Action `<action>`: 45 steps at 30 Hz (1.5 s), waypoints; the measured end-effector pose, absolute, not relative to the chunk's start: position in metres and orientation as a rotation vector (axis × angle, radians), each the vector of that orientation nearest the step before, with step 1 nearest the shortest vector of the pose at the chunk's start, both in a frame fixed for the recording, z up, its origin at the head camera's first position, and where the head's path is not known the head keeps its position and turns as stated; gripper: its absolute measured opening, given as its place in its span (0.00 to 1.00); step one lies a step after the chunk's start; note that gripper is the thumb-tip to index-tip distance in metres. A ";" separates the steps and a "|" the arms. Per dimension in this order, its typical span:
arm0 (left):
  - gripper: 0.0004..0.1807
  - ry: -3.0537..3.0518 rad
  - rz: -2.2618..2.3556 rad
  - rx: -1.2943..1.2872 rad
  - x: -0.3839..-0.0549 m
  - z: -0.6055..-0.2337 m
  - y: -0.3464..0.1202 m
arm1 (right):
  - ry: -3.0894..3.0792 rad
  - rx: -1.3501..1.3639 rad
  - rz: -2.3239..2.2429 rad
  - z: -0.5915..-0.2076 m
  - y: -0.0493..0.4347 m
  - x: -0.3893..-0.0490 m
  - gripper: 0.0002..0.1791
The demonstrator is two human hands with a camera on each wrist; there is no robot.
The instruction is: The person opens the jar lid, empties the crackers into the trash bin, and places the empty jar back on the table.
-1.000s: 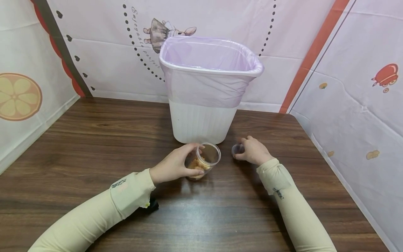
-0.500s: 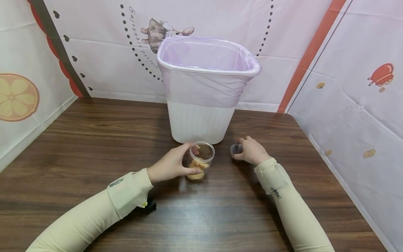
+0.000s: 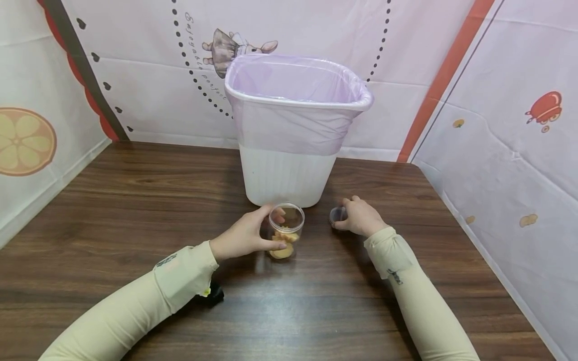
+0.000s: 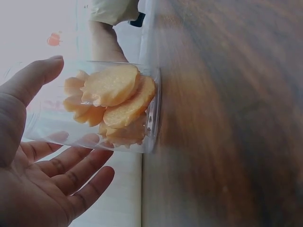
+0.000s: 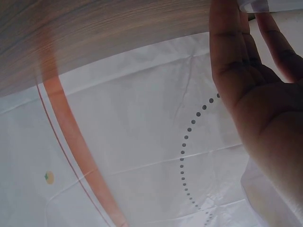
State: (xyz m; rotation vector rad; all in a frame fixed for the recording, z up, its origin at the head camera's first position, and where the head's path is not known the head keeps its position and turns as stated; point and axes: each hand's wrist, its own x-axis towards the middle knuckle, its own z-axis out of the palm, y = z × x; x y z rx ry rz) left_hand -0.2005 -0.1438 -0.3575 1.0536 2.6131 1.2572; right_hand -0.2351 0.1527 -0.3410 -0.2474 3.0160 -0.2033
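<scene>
A clear plastic jar [image 3: 294,224] without a lid stands upright on the table in front of the bin. Several pale yellow, scalloped, cookie-like pieces [image 4: 111,87] lie in its lower part. My left hand [image 3: 244,235] holds the jar from the left side, thumb on the near wall and fingers on the far wall. To the right, my right hand [image 3: 361,216] pinches a small clear round lid [image 3: 336,215] low at the tabletop. In the right wrist view only an edge of clear plastic [image 5: 279,4] shows at the fingers.
A white bin [image 3: 289,173] with a purple plastic liner [image 3: 298,125] stands right behind the jar. Printed sheets [image 3: 492,150] hang around the dark wooden table [image 3: 135,210]. A black object [image 3: 214,296] lies partly under the left wrist.
The jar has tipped back from a rightward lean to upright, my left hand moving slightly left with it. My right hand and the lid have hardly moved.
</scene>
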 end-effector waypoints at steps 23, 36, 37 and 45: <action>0.32 2.575 1.310 1.074 -0.198 -0.358 -0.146 | 3.074 -0.360 -0.310 -0.328 0.152 -0.226 0.37; 0.32 2.584 1.301 1.103 -0.195 -0.360 -0.147 | 3.145 -0.383 -0.440 -0.316 0.158 -0.224 0.27; 0.32 2.587 1.298 1.103 -0.195 -0.360 -0.147 | 3.150 -0.384 -0.454 -0.315 0.158 -0.224 0.26; 0.34 2.606 1.285 1.092 -0.195 -0.359 -0.148 | 3.188 -0.396 -0.503 -0.302 0.154 -0.225 0.22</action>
